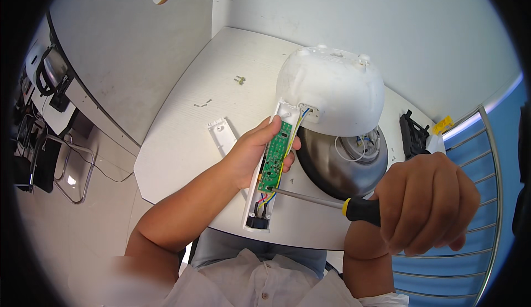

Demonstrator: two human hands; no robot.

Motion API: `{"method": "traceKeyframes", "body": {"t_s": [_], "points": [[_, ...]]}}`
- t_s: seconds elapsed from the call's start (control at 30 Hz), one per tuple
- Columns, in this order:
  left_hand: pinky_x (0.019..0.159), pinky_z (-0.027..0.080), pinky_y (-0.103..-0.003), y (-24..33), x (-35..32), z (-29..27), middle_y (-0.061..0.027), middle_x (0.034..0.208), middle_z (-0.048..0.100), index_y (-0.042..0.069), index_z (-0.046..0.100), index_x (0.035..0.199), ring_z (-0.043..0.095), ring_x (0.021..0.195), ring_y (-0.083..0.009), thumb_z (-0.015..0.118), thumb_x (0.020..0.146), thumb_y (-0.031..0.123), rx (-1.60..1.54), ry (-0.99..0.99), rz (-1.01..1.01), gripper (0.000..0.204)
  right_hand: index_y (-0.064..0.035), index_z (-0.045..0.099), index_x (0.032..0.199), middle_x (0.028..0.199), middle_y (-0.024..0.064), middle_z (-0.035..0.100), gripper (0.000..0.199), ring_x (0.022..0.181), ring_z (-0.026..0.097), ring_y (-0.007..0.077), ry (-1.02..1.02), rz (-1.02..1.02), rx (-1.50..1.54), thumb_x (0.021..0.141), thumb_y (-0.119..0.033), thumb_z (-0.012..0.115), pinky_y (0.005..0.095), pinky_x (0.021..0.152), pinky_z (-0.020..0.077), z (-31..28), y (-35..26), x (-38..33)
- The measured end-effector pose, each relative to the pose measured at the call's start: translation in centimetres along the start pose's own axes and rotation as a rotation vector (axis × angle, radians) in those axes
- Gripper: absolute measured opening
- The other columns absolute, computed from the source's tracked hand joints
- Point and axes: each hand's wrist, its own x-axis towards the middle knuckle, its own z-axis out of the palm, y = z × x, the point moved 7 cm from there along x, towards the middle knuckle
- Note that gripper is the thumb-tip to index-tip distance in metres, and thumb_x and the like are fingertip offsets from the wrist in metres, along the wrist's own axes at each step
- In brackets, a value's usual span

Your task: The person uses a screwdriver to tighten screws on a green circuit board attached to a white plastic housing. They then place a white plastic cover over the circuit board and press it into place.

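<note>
My left hand (254,155) is wrapped round a long white plastic housing (249,210), tilted over the front of the table. Inside the housing lies a green circuit board (272,160), with blue, yellow and red wires and a black socket (258,222) at its lower end. Closed round the black and yellow handle of a screwdriver (315,198) is my right hand (428,205). The screwdriver's tip meets the lower end of the board. Blue and yellow wires run from the housing's top to a white rounded shell (332,86). Part of the housing is hidden by my left fingers.
Behind my left wrist lies a white plastic cover (222,133). A round metal appliance part (343,166) sits under the shell. Small screws (239,80) and more small pieces (203,103) lie on the white table (177,158). A black case (414,133) stands at the right edge.
</note>
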Motion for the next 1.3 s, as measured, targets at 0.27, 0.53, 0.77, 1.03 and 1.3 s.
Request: {"method": "traceKeyframes", "body": {"t_s": [0.27,0.53,0.77,1.03,1.3], "points": [[0.055,0.05,-0.028,0.1,0.0,0.2,-0.0091,0.088,0.059,0.011,0.047,0.109,0.058,0.065,-0.0177,0.044,0.089,0.046,0.011,-0.004,0.009,0.04,-0.0009,0.05,0.066,0.059,0.0132,0.057,0.024,0.041,0.055,0.0205,-0.059,-0.018,0.012,0.084,-0.014,0.057,0.0259,0.034,0.0473,-0.5,-0.2,-0.1],[0.054,0.05,-0.03,0.2,-0.2,-0.3,-0.0092,0.088,0.059,0.012,0.047,0.108,0.058,0.065,-0.0187,0.044,0.089,0.045,0.023,0.022,0.026,0.038,-0.0014,0.052,0.065,0.059,0.0161,0.056,0.022,0.046,0.054,0.0245,-0.01,0.017,0.007,0.08,-0.016,0.055,0.0296,0.036,0.0444,-0.5,-0.3,-0.5],[0.054,0.05,-0.03,0.3,0.0,0.2,-0.0092,0.088,0.06,0.012,0.047,0.107,0.058,0.064,-0.0188,0.044,0.089,0.045,0.009,0.0,0.02,0.037,-0.0013,0.051,0.064,0.056,0.0142,0.055,0.022,0.04,0.051,0.0212,0.101,-0.072,-0.052,0.08,-0.016,0.055,0.0279,0.032,0.0416,-0.5,-2.0,-0.9],[0.054,0.05,-0.03,0.4,-0.1,0.2,-0.0095,0.087,0.06,0.012,0.047,0.106,0.058,0.064,-0.0191,0.044,0.089,0.044,0.01,0.002,0.023,0.036,-0.0014,0.051,0.065,0.054,0.0132,0.054,0.023,0.039,0.05,0.0194,0.1,-0.03,-0.098,0.082,-0.017,0.054,0.0265,0.031,0.04,-0.8,-1.3,-0.6],[0.054,0.05,-0.03,0.4,-0.1,0.2,-0.0097,0.087,0.06,0.013,0.046,0.108,0.058,0.064,-0.0191,0.043,0.09,0.044,0.018,0.01,0.024,0.036,-0.0015,0.051,0.066,0.056,0.0135,0.055,0.023,0.039,0.05,0.0198,0.102,-0.035,-0.076,0.083,-0.017,0.054,0.0267,0.031,0.0398,-0.7,-0.9,-0.5]]}}
